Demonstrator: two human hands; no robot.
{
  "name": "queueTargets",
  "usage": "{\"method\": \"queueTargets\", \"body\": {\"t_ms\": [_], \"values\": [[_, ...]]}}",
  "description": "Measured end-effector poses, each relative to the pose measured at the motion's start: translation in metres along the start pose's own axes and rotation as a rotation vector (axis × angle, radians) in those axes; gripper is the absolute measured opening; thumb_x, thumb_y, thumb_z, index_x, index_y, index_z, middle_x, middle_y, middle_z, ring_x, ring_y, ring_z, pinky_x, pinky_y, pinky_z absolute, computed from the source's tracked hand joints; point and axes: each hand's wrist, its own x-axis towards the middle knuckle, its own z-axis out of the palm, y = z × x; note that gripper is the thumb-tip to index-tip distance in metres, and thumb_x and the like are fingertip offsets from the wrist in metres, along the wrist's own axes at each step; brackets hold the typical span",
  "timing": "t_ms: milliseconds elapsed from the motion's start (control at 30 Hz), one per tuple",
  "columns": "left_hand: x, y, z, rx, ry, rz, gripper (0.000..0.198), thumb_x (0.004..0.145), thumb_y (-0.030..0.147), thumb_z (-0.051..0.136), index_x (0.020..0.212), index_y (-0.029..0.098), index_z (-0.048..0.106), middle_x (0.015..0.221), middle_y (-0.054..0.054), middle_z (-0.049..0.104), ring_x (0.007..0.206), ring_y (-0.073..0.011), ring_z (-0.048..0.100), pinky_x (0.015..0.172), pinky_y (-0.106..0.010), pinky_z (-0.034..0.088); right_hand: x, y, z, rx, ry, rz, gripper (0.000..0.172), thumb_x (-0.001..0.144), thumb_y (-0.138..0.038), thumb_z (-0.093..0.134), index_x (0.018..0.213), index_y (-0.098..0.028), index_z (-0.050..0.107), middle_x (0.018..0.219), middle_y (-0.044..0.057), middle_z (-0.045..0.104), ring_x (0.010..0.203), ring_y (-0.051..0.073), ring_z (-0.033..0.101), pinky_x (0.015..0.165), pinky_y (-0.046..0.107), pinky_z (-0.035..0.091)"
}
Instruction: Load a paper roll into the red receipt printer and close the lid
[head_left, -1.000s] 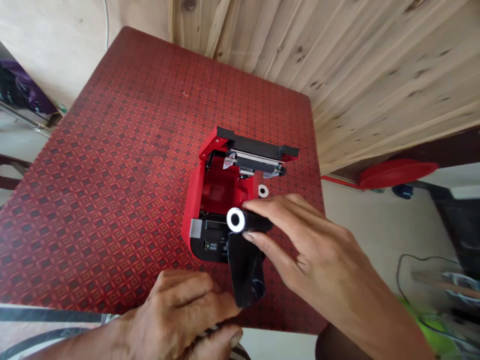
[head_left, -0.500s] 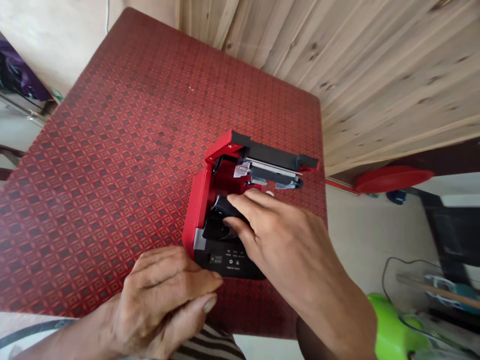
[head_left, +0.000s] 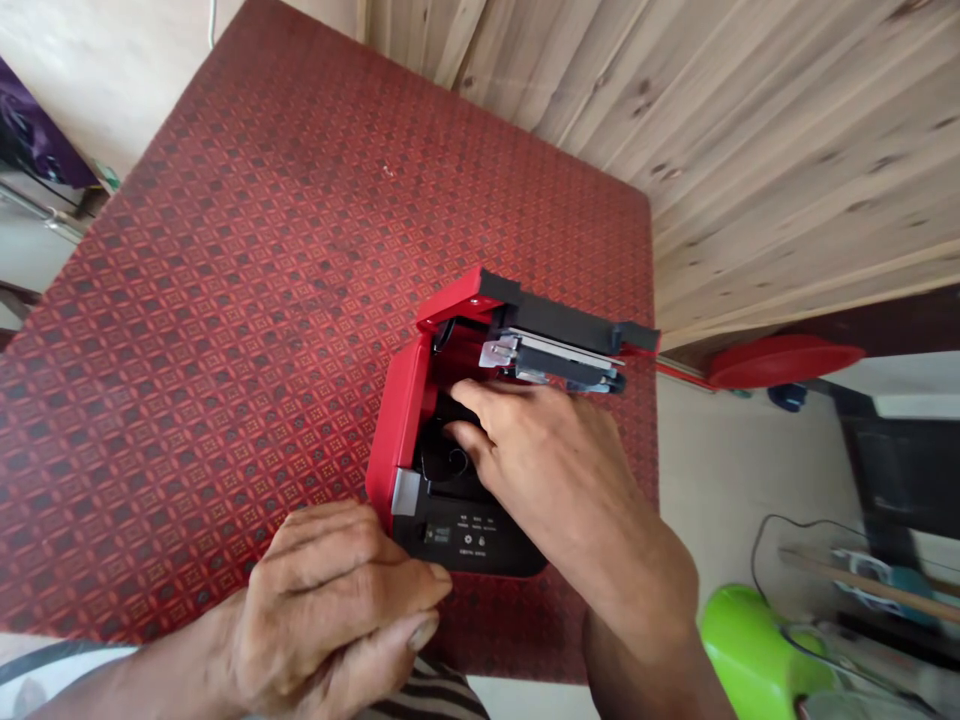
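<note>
A red and black printer, seemingly a label printer, stands on the table with its hinged lid raised. A roller and metal bar hang under the lid. My right hand reaches into the cavity, thumb and fingers closed around a black part, mostly hidden by the hand; its kind does not show. Below the cavity, the black front panel bears small white icons and a little window. At the printer's near left corner, my left hand is curled, thumb close to the index finger, with nothing visible between them.
The printer is on a table with a red patterned cover. A wooden plank wall borders the far right side. On the right, lower down, are a red round basin, a green container and a cable.
My right hand has pushed the black part deeper into the cavity, so less of it shows. My left hand stays by the printer's corner. The view has shifted slightly.
</note>
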Motion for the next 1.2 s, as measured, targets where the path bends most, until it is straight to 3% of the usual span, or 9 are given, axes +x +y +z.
{"method": "queueTargets", "body": {"t_ms": [267,367,467,633,800,867,933,1033,1200], "values": [[0.003,0.002,-0.002,0.003,0.009,-0.003,0.019,0.102,0.014,0.055,0.114,0.013,0.070,0.079,-0.003,0.074,0.063,-0.0112,0.069,0.062,-0.024,0.061,-0.007,0.006,0.007,0.075,0.122,-0.055,0.024,0.095,-0.009,0.064,0.112,-0.022,0.076,0.102,0.006,0.084,0.069,0.020,0.076,0.051,0.031,0.045],[0.005,0.004,-0.012,0.047,-0.005,-0.020,0.020,0.101,0.014,0.057,0.117,0.016,0.070,0.080,-0.003,0.076,0.067,-0.0136,0.073,0.065,-0.026,0.065,-0.022,0.014,0.007,0.222,0.248,-0.166,0.034,0.099,-0.004,0.057,0.124,-0.020,0.073,0.120,0.007,0.082,0.089,0.021,0.080,0.071,0.032,0.061],[0.009,0.007,-0.026,0.149,0.004,-0.071,0.021,0.099,0.012,0.062,0.118,0.018,0.070,0.085,-0.003,0.078,0.074,-0.0146,0.076,0.066,-0.025,0.066,-0.040,0.023,0.005,0.432,0.273,-0.296,0.032,0.104,-0.008,0.053,0.127,-0.020,0.072,0.125,0.005,0.081,0.108,0.018,0.078,0.093,0.031,0.063],[0.030,0.006,-0.042,0.332,0.089,-0.031,0.023,0.098,0.013,0.065,0.117,0.024,0.072,0.086,0.003,0.076,0.069,-0.0099,0.071,0.056,-0.022,0.059,-0.058,0.034,0.008,0.614,0.267,-0.349,0.027,0.105,-0.018,0.059,0.129,-0.021,0.071,0.119,0.005,0.079,0.109,0.018,0.075,0.099,0.032,0.062],[0.074,-0.014,-0.045,0.485,0.176,0.054,0.031,0.099,0.024,0.069,0.131,0.025,0.070,0.122,0.001,0.070,0.110,-0.0170,0.067,0.097,-0.036,0.061,-0.059,0.031,0.018,0.678,0.352,-0.344,0.027,0.103,-0.011,0.058,0.122,-0.025,0.070,0.104,0.003,0.077,0.098,0.018,0.074,0.088,0.032,0.062],[0.096,-0.025,-0.045,0.486,0.205,0.060,0.042,0.102,0.040,0.066,0.141,0.025,0.063,0.134,0.000,0.065,0.126,-0.0206,0.061,0.102,-0.036,0.060,-0.061,0.028,0.022,0.671,0.397,-0.339,0.023,0.103,-0.009,0.056,0.114,-0.024,0.069,0.100,0.003,0.076,0.095,0.018,0.072,0.087,0.033,0.060],[0.116,-0.034,-0.042,0.471,0.127,-0.001,0.050,0.107,0.050,0.056,0.148,0.021,0.056,0.142,-0.003,0.062,0.135,-0.0211,0.057,0.109,-0.037,0.057,-0.064,0.026,0.024,0.638,0.438,-0.309,0.020,0.101,-0.007,0.055,0.106,-0.023,0.066,0.095,0.003,0.074,0.089,0.018,0.071,0.083,0.033,0.058],[0.132,-0.040,-0.036,0.406,-0.044,0.012,0.060,0.108,0.057,0.050,0.151,0.017,0.051,0.129,-0.005,0.072,0.118,-0.0206,0.071,0.103,-0.036,0.059,-0.070,0.024,0.027,0.574,0.491,-0.277,0.022,0.097,-0.002,0.054,0.097,-0.022,0.063,0.089,0.002,0.073,0.083,0.019,0.068,0.079,0.033,0.054],[0.124,-0.032,-0.030,0.352,-0.127,-0.034,0.058,0.108,0.058,0.046,0.144,0.014,0.058,0.121,-0.010,0.076,0.106,-0.0221,0.075,0.094,-0.035,0.061,-0.078,0.014,0.024,0.440,0.531,-0.279,0.017,0.098,-0.005,0.057,0.095,-0.018,0.068,0.092,0.005,0.077,0.083,0.021,0.068,0.080,0.037,0.052]]}}
